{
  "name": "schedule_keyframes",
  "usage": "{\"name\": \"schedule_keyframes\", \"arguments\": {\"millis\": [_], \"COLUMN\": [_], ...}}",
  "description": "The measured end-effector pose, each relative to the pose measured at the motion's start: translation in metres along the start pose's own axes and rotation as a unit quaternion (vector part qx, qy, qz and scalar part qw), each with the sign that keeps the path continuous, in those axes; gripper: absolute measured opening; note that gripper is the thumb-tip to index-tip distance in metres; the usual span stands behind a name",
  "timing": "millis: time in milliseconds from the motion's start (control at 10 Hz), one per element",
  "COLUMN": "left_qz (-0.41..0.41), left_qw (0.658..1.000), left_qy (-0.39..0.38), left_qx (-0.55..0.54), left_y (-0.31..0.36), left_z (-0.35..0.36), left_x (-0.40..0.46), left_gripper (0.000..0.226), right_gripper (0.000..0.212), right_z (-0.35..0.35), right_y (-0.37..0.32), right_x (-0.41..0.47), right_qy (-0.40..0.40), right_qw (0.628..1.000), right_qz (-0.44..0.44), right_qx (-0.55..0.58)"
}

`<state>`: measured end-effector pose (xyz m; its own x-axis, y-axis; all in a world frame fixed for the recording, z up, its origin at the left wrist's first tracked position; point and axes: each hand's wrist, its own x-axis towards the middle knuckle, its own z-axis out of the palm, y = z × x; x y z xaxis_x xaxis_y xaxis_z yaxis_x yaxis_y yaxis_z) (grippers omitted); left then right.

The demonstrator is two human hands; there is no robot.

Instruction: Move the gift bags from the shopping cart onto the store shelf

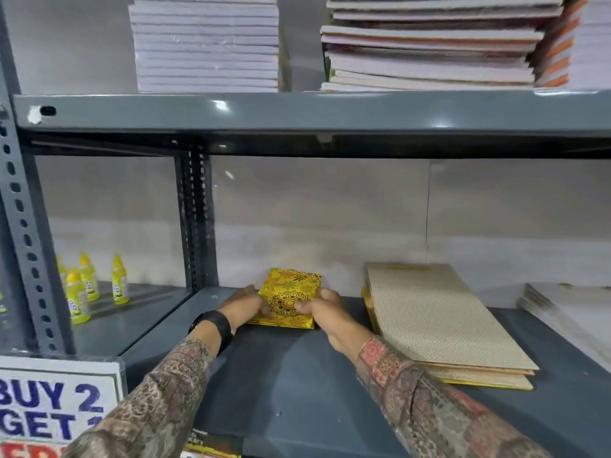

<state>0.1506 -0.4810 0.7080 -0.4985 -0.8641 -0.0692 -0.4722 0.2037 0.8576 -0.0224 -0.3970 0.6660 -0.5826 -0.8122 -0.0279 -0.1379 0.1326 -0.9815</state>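
Yellow gift bags (287, 298): flat stack on the grey shelf (281, 375), near its back wall.
Left hand (243, 305): fingers pressed on the stack's left edge.
Right hand (325, 309): fingers pressed on its right side.
Cream bags (439, 322): stacked just right.

A small stack of yellow floral-patterned gift bags (288, 299) lies flat near the back of the grey shelf (281, 375).
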Motion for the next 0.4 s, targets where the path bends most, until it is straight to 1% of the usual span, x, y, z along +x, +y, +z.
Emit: {"name": "schedule_keyframes", "arguments": {"millis": [100,200,300,400], "left_qz": [0.02,0.051,0.052,0.075], "left_qw": [0.998,0.992,0.989,0.987], "left_qy": [-0.032,-0.009,-0.005,0.004], "left_qx": [0.043,0.115,0.14,0.145], "left_y": [-0.003,-0.005,0.001,0.009], "left_z": [0.005,0.009,0.009,0.009], "left_x": [-0.006,-0.01,-0.015,-0.034], "left_gripper": [0.082,0.081,0.077,0.079], "right_gripper": [0.074,0.062,0.059,0.066], "right_z": [0.005,0.01,0.011,0.002], "right_y": [-0.002,-0.007,-0.007,-0.016], "right_x": [-0.013,-0.028,-0.032,-0.047], "right_qy": [0.01,0.036,0.045,0.04], "right_qw": [0.993,0.969,0.962,0.961], "right_qz": [-0.042,-0.09,-0.113,-0.114], "right_qx": [-0.113,-0.225,-0.245,-0.249]}}
